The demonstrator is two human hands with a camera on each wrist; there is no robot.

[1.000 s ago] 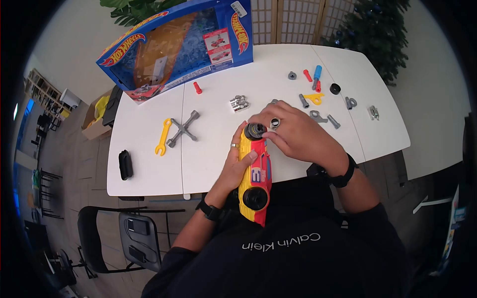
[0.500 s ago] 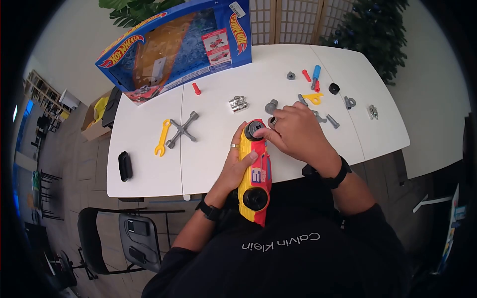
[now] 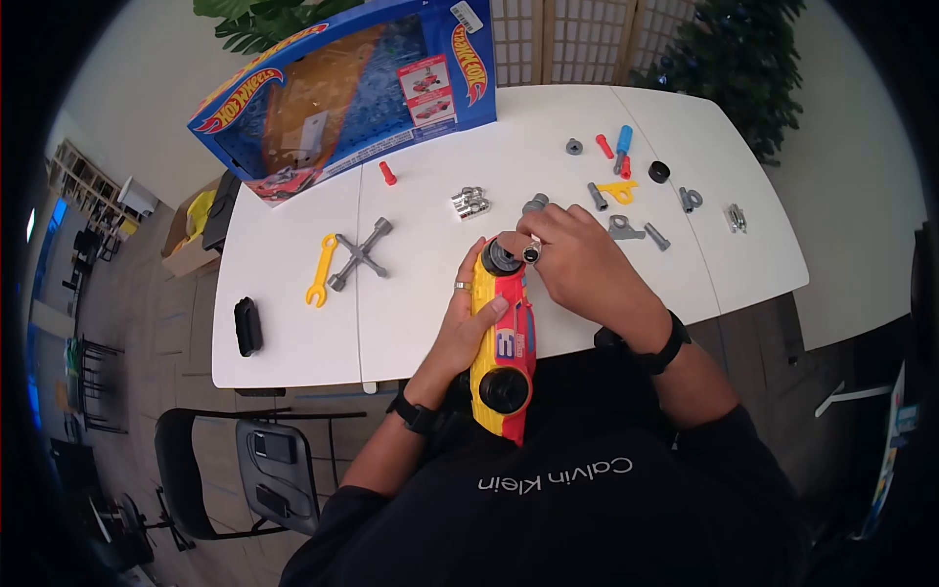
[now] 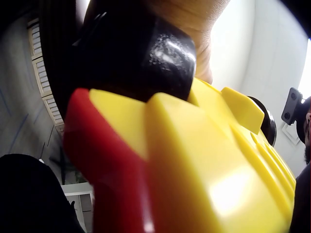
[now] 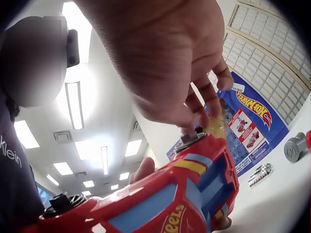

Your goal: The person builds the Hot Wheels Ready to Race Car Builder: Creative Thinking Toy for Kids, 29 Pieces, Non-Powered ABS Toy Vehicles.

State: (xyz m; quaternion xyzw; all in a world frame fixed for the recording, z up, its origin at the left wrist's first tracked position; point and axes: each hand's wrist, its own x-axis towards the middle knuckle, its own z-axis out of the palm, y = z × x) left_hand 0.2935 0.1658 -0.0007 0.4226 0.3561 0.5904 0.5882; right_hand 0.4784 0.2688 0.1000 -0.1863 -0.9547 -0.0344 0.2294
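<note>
My left hand (image 3: 464, 335) grips the middle of a red and yellow toy race car (image 3: 506, 323), with the thumb across its side and the fingers behind. The car is held on its side at the table's front edge, wheels facing up. My right hand (image 3: 579, 262) is at the car's far wheel (image 3: 498, 257). In the right wrist view its thumb and fingertips pinch the nut at that wheel's hub (image 5: 190, 140), partly hiding it. The nearer black wheel (image 3: 504, 390) sits on the car with its own nut (image 5: 60, 202) showing.
Behind stands a blue toy box (image 3: 391, 137). To the left lie a grey cross wrench (image 3: 360, 256), a yellow wrench (image 3: 321, 270) and a black case (image 3: 247, 327). Silver parts (image 3: 470, 203), a blue-handled screwdriver (image 3: 624, 142), a black ring (image 3: 659, 172) and several bolts are spread across the table.
My right hand twisted away from the wheel hub, showing the thumb on it, then turned back over it with the fingers. The left hand and the car have stayed put.
</note>
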